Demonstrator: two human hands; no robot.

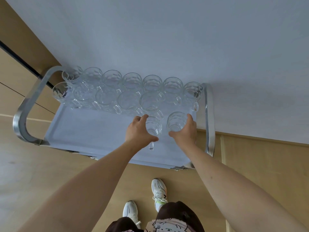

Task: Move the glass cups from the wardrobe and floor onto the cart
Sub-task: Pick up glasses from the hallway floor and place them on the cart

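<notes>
- Our left hand (138, 129) curls round a glass cup (154, 127), thumb on its near side and fingers (143, 117) over the far side; its handle points toward us.
- Our right hand (186, 131) grips a second glass cup (176, 121), fingers wrapped round its right side and thumb under the near edge.
- Both cups sit over the right part of the cart (93, 131), just near of the rows; we cannot tell whether they touch the tray.
- Two rows of glass cups (132, 91) stand along the cart's far edge, against the white wall (167, 39).
- Chrome handles (26, 114) frame the cart's left and right ends.
- Our white shoes (158, 191) stand on the wooden floor (259, 164) near the cart.
</notes>
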